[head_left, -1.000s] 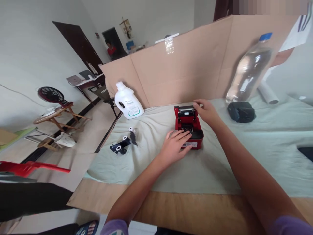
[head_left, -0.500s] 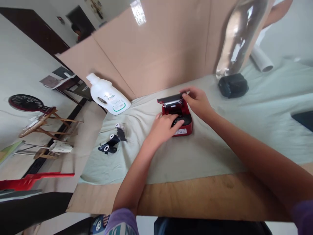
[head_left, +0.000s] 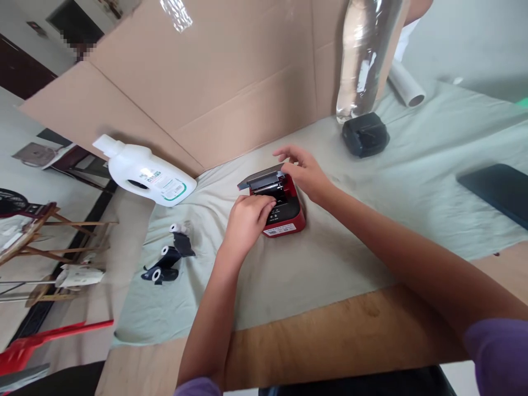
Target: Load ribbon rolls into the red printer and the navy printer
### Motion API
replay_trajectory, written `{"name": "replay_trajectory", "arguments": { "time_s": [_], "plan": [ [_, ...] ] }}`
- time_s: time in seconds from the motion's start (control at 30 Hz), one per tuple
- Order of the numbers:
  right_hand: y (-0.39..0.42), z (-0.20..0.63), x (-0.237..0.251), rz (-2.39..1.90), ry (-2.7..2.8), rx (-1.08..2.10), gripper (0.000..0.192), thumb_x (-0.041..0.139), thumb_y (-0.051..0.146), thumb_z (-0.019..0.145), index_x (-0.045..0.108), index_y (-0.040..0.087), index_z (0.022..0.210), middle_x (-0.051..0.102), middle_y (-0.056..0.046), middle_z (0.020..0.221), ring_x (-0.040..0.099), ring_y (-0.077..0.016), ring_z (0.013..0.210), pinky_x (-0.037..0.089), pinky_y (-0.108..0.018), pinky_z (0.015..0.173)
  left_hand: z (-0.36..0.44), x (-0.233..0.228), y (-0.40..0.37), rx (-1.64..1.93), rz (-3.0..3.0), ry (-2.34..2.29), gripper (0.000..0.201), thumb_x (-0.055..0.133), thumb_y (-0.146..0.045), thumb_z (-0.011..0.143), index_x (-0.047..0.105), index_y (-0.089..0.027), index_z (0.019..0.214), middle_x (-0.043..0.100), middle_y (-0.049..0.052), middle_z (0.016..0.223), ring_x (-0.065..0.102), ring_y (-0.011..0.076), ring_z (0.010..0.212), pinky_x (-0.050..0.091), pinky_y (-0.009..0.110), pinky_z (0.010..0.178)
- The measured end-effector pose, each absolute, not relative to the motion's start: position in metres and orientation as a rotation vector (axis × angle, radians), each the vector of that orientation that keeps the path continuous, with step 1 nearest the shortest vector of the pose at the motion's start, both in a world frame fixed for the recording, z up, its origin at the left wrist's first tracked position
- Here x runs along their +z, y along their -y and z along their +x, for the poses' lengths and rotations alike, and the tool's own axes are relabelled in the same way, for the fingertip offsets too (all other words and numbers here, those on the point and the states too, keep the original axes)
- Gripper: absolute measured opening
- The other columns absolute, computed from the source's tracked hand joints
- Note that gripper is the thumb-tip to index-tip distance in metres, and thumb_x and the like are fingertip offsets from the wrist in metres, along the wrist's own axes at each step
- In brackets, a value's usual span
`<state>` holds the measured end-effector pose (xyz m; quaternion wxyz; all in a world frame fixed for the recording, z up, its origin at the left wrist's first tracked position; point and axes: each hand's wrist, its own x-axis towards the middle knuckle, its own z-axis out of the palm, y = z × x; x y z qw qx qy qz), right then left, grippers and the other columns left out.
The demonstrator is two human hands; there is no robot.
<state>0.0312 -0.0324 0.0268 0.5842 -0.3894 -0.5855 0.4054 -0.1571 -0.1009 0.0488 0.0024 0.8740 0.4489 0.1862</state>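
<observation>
A small red and black label printer [head_left: 284, 223] sits on the cloth in front of me with its lid [head_left: 260, 177] raised. Inside its opening a shiny roller shows. My left hand [head_left: 247, 217] lies over the printer's left side, fingers bent and drawn together with the thumb at the opening; whatever the fingertips touch is hidden. At the lid's right end is my right hand [head_left: 303, 170], its thumb on the lid edge and its upper fingers lifted and curved. Left of the printer lie several small dark rolls [head_left: 165, 261] with white cores, partly unwound.
A white jug-shaped bottle [head_left: 150, 173] leans by the cardboard panel [head_left: 247, 71]. Toward the back right are a clear plastic bottle [head_left: 363, 60], a black block-like object [head_left: 365, 135] and a white tube [head_left: 406, 85]. A dark phone-like slab [head_left: 497, 190] lies at right.
The view has swung, shifting most things leftward. My left hand's fingers have gone from spread over the printer to drawn together at its opening. My right hand stays at the raised lid.
</observation>
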Motion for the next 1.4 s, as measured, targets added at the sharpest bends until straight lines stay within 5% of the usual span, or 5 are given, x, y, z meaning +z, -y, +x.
{"name": "replay_trajectory", "arguments": {
  "time_s": [0.23, 0.57, 1.03, 1.23, 1.4],
  "plan": [
    [0.037, 0.025, 0.004, -1.007, 1.316, 1.077, 0.076, 0.055, 0.022, 0.063, 0.049, 0.03, 0.139, 0.045, -0.005, 0.144, 0.039, -0.0305, 0.134, 0.033, -0.054, 0.116, -0.154, 0.064, 0.113, 0.703, 2.938, -1.495, 0.026, 0.046, -0.031, 0.104, 0.07, -0.021, 0.1, 0.075, 0.005, 0.092, 0.064, 0.0221, 0.093, 0.041, 0.037, 0.082],
    [0.057, 0.022, -0.028, -0.859, 1.121, 1.377, 0.088, 0.054, 0.029, 0.07, 0.03, 0.029, 0.155, 0.043, 0.0, 0.156, 0.045, -0.0271, 0.139, 0.036, -0.046, 0.119, -0.182, 0.015, 0.079, 1.144, 1.454, -1.344, 0.066, 0.06, -0.031, 0.084, 0.044, -0.027, 0.148, 0.049, 0.007, 0.154, 0.052, 0.0274, 0.136, 0.046, 0.041, 0.108],
    [0.094, 0.029, -0.032, -0.96, 1.187, 1.152, 0.062, 0.056, 0.051, 0.09, 0.047, 0.026, 0.147, 0.046, -0.008, 0.157, 0.043, -0.0282, 0.144, 0.035, -0.049, 0.12, -0.175, -0.006, 0.104, 1.272, 0.975, -1.18, 0.061, 0.076, -0.042, 0.079, 0.065, -0.02, 0.135, 0.063, 0.008, 0.141, 0.058, 0.031, 0.131, 0.047, 0.043, 0.11],
    [0.117, 0.014, -0.029, -0.988, 1.59, 0.925, 0.103, 0.081, 0.047, 0.073, 0.026, 0.028, 0.159, 0.039, -0.012, 0.16, 0.038, -0.0356, 0.147, 0.026, -0.058, 0.123, -0.185, -0.006, 0.127, 1.331, 1.032, -1.171, 0.048, 0.072, -0.046, 0.082, 0.073, -0.02, 0.124, 0.07, 0.007, 0.13, 0.058, 0.0289, 0.131, 0.045, 0.043, 0.111],
    [0.064, -0.069, 0.012, -0.734, 1.657, 0.907, 0.094, 0.079, 0.043, 0.077, 0.031, 0.027, 0.156, 0.05, -0.012, 0.151, 0.048, -0.0337, 0.139, 0.036, -0.051, 0.118, -0.256, 0.032, 0.089, 1.517, 0.947, -1.279, 0.047, 0.074, -0.043, 0.074, 0.076, -0.017, 0.114, 0.077, 0.008, 0.111, 0.07, 0.0249, 0.103, 0.054, 0.038, 0.094]
  ]
}}
